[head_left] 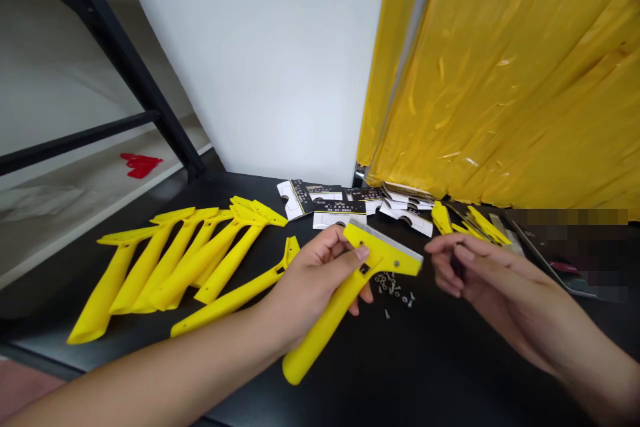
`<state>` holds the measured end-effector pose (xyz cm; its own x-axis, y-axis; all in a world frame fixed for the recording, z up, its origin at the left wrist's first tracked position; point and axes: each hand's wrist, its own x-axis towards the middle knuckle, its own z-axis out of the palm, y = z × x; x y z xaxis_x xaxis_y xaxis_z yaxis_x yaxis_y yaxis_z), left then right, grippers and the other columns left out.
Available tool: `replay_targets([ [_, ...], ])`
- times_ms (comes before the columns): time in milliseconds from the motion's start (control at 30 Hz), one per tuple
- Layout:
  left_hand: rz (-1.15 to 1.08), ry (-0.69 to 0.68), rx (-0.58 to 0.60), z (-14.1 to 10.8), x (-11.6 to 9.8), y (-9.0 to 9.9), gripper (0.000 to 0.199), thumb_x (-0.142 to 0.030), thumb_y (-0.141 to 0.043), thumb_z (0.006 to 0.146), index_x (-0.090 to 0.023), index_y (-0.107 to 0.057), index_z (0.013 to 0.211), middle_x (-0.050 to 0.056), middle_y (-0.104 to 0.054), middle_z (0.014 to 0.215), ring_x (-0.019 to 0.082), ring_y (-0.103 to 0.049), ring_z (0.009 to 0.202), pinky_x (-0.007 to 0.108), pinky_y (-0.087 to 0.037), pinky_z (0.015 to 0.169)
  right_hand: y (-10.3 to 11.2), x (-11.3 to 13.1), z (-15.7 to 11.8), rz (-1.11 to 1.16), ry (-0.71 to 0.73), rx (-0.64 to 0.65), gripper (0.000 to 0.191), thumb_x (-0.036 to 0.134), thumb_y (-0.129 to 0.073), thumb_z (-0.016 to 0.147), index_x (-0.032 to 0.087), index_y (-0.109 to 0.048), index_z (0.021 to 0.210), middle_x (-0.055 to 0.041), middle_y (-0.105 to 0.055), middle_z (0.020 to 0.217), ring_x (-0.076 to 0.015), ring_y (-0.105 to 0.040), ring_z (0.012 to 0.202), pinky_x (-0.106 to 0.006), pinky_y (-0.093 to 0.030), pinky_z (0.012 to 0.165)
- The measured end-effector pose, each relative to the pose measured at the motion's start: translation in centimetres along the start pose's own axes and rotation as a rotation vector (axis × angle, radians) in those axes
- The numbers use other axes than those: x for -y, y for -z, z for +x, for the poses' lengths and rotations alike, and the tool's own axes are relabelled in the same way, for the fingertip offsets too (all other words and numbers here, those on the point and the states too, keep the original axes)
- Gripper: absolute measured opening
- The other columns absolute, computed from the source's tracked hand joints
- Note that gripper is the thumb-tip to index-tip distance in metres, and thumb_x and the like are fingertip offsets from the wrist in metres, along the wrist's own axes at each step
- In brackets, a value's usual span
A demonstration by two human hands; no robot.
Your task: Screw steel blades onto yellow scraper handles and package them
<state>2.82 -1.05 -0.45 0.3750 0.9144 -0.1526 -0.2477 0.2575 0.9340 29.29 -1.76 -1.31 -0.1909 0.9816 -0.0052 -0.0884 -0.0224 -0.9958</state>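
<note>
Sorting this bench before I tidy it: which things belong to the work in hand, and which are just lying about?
Work: left hand, yellow scraper, right hand, loose screws, printed cards, yellow scraper handles.
Lying about: red piece, yellow sheeting.

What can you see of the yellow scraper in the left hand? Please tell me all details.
The yellow plastic scraper has a long, rounded handle and a wide head. A metal blade runs along the head's far edge, and a small metal fastener sits in the head. The left hand grips it at the neck, with the thumb across it. The handle slants down toward the person.
</note>
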Motion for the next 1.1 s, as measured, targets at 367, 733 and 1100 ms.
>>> replay_targets([
  [367, 0.066, 0.057, -0.101, -0.1, -0.1, -0.1, 0.021, -0.040, -0.057, 0.104, -0.019, -0.057, 0.106, 0.002, -0.069, 0.076, 0.012, -0.058, 0.058, 0.023, -0.048, 0.055, 2.5, -0.6, 1.3, -0.775, 0.352, -0.365, 0.033, 0.059, -0.064, 0.101, 0.030, -0.076, 0.109, -0.0039, -0.076, 0.108, -0.0270, -0.068, 0.102, -0.038, -0.051, 0.087],
  [733, 0.168, 0.235, 0.140, -0.5, 1.3, -0.6, 0.023, -0.039, -0.062, 0.098, -0.017, -0.059, 0.105, 0.007, -0.072, 0.097, 0.017, -0.072, 0.080, 0.021, -0.053, 0.054, 3.9, -1.8, 3.0, -0.612, 0.215, -0.449, 0.036, 0.061, -0.072, 0.093, 0.027, -0.077, 0.103, -0.0014, -0.075, 0.092, -0.0229, -0.068, 0.086, -0.036, -0.051, 0.081],
  [1100, 0.162, 0.232, 0.137, -0.5, 0.8, -0.4, 0.023, -0.038, -0.068, 0.094, -0.018, -0.058, 0.098, 0.006, -0.073, 0.095, 0.018, -0.075, 0.080, 0.021, -0.055, 0.054, 4.0, -3.1, 3.8, -0.577, 0.173, -0.438, 0.036, 0.061, -0.073, 0.093, 0.028, -0.080, 0.104, -0.0028, -0.079, 0.097, -0.0233, -0.069, 0.087, -0.038, -0.053, 0.084],
])
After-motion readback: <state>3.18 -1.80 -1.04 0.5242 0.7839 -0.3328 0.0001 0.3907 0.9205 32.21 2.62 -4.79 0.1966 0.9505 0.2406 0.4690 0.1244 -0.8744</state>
